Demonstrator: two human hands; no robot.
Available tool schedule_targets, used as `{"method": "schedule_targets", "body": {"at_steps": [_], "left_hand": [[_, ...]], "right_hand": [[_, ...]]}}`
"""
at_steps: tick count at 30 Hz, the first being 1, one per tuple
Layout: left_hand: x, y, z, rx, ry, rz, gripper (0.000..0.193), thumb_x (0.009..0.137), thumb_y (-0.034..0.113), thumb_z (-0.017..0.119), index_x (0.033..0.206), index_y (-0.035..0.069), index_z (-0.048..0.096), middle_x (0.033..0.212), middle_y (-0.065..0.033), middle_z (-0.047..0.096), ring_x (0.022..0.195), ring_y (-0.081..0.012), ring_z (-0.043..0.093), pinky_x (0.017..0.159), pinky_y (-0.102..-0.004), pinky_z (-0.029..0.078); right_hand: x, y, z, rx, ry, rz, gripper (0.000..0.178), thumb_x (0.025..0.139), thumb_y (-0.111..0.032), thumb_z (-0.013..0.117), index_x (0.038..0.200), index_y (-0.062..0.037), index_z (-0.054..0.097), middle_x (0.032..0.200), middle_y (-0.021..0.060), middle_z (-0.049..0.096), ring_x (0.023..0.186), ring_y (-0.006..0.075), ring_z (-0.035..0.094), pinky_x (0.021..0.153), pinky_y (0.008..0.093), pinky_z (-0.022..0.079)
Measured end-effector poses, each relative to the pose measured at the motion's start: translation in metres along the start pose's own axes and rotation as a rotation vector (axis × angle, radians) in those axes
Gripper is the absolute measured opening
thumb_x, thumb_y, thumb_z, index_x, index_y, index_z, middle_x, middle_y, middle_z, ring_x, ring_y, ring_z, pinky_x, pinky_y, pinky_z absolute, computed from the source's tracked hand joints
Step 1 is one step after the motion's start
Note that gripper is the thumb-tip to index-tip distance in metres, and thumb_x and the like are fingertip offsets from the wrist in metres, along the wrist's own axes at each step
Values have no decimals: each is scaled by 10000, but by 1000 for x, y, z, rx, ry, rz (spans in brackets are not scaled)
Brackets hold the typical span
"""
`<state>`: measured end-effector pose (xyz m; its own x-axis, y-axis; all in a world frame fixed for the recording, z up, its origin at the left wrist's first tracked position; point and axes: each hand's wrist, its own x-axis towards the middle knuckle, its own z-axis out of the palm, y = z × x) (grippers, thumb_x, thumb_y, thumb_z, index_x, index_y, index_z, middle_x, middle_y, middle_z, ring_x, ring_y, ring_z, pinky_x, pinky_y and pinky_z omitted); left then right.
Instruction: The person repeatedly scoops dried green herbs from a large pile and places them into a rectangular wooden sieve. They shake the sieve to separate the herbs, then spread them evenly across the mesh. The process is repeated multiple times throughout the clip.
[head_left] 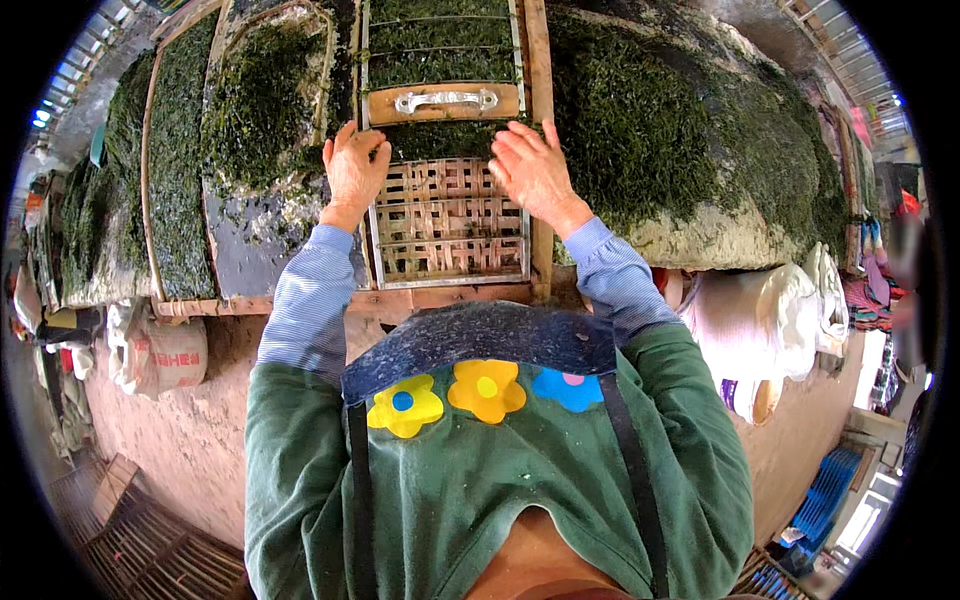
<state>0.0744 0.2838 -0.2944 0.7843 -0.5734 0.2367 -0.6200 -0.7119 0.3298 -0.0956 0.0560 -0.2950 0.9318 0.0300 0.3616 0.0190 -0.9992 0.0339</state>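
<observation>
My left hand (pixel 354 172) is over the left side rail of a narrow metal-edged frame, its thumb apart from the fingers. Opposite it, my right hand (pixel 540 175) reaches over the right rail with fingers stretched out. Neither hand visibly grips anything. Between the fingertips runs a band of dark green leafy shreds (pixel 440 140), perhaps seaweed. Below that band shows a woven slatted lattice (pixel 450 225), bare of shreds and crossed by thin metal rods. Just beyond my hands lies a wooden bar with a silver pull handle (pixel 447 100); more green shreds cover the frame past it.
Heaps of green shreds (pixel 640 120) lie on the right of the bench, and a spread of them (pixel 265 95) lies on the left. A wooden edge (pixel 240 305) borders the bench's near side. Sacks (pixel 160 350) and a white bundle (pixel 750 310) stand beneath.
</observation>
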Motion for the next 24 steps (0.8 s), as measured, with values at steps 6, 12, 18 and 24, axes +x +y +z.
{"method": "schedule_targets", "body": {"at_steps": [6, 12, 18, 24], "left_hand": [[-9, 93, 3, -304, -104, 170, 332, 844, 104, 477, 1154, 43, 581, 1223, -117, 558, 1200, -253, 463, 1074, -396, 272], [-7, 115, 63, 396, -280, 411, 528, 911, 211, 452, 1415, 173, 299, 1484, 11, 246, 1376, -155, 194, 1141, -380, 126], [-1, 124, 61, 275, -340, 311, 515, 938, 317, 424, 1416, 172, 294, 1487, 1, 231, 1373, -168, 197, 1139, -392, 136], [-8, 141, 72, 219, -208, 372, 546, 937, 350, 414, 1416, 123, 283, 1502, -37, 185, 1382, -225, 169, 1130, -406, 147]], "right_hand": [[-11, 22, 29, -97, -47, 67, 317, 912, -307, 464, 1089, -87, 609, 1260, -16, 525, 1352, 222, 230, 1042, 655, 106], [-12, 43, 5, 266, 107, 326, 180, 843, -211, 551, 933, -114, 672, 1091, -16, 616, 1062, 187, 539, 998, 486, 297], [-29, 59, 13, 323, 52, 352, 767, 716, -194, 726, 1363, -93, 327, 1442, 150, 225, 1308, 347, 265, 1039, 470, 279], [8, 65, 36, 215, -7, 228, 420, 727, -111, 681, 1115, -37, 539, 1383, 157, 308, 1309, 315, 286, 1003, 496, 314]]}}
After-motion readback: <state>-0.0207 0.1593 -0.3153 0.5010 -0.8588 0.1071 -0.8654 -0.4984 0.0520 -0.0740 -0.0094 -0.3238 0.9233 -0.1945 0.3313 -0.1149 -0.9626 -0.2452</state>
